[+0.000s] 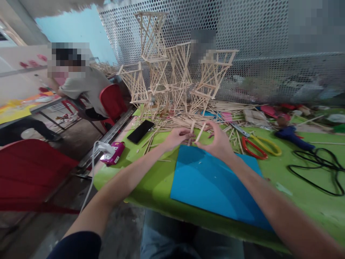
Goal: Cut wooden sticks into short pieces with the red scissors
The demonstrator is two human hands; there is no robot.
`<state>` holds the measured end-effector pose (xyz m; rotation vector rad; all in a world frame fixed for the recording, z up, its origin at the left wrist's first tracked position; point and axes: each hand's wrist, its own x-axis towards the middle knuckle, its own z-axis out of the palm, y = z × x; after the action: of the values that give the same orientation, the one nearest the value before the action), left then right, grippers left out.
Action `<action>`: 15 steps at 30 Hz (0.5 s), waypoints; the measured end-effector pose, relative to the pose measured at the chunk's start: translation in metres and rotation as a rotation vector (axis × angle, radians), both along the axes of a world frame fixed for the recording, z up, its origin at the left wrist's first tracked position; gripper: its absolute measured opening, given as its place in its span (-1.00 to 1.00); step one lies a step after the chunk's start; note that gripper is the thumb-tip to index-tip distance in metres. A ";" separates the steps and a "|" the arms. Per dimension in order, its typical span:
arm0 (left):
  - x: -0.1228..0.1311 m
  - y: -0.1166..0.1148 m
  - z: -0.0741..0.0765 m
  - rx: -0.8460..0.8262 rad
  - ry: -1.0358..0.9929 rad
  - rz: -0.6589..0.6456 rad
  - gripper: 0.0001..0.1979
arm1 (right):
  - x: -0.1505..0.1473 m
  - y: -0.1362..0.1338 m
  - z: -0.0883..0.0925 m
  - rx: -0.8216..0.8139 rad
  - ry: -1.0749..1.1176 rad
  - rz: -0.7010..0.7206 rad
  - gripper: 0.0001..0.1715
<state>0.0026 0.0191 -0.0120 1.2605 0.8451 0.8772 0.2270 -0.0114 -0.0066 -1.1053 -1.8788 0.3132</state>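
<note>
My left hand (179, 137) is closed on a short wooden stick (192, 130) held upright, just above the far edge of a blue sheet (205, 183). To its right, my right hand (217, 140) grips another wooden stick (201, 132) between thumb and fingers, tilted to the right. The two sticks are close together but apart at their tops. Behind both hands spreads a heap of loose thin sticks (185, 121). Towers built of crossed sticks (159, 77) rise beyond the heap.
Left of the heap lie a black phone (140, 131) and a purple power strip (113, 153). Scissors (254, 144) and a blue glue gun (293, 138) with a black cord lie at right on the green tabletop (151, 180). Another person (83, 86) sits at the far left, near red chairs (29, 172).
</note>
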 end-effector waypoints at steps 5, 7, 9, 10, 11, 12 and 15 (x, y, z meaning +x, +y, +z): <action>0.012 -0.010 -0.003 0.046 -0.048 0.001 -0.57 | -0.003 0.000 -0.002 0.006 -0.124 -0.014 0.00; 0.012 -0.012 -0.003 0.036 -0.097 -0.020 -0.54 | -0.003 0.000 -0.003 -0.007 -0.137 -0.004 0.03; 0.010 -0.011 -0.003 0.000 -0.140 -0.034 -0.51 | -0.001 0.000 -0.003 -0.006 -0.142 0.016 0.03; 0.009 -0.011 -0.003 -0.028 -0.153 -0.042 -0.50 | -0.001 0.000 -0.003 -0.002 -0.141 0.031 0.02; 0.008 -0.010 -0.002 -0.059 -0.162 -0.051 -0.49 | -0.001 0.000 -0.003 0.004 -0.140 0.045 0.01; 0.007 -0.009 -0.002 -0.089 -0.166 -0.056 -0.50 | 0.000 0.000 -0.002 0.008 -0.140 0.058 0.00; 0.006 -0.008 0.001 -0.160 -0.172 -0.047 -0.57 | 0.000 -0.001 -0.003 0.013 -0.138 0.062 0.02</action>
<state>0.0084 0.0108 -0.0110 1.0457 0.7311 0.8502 0.2266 -0.0120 -0.0092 -1.0852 -2.0369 0.2657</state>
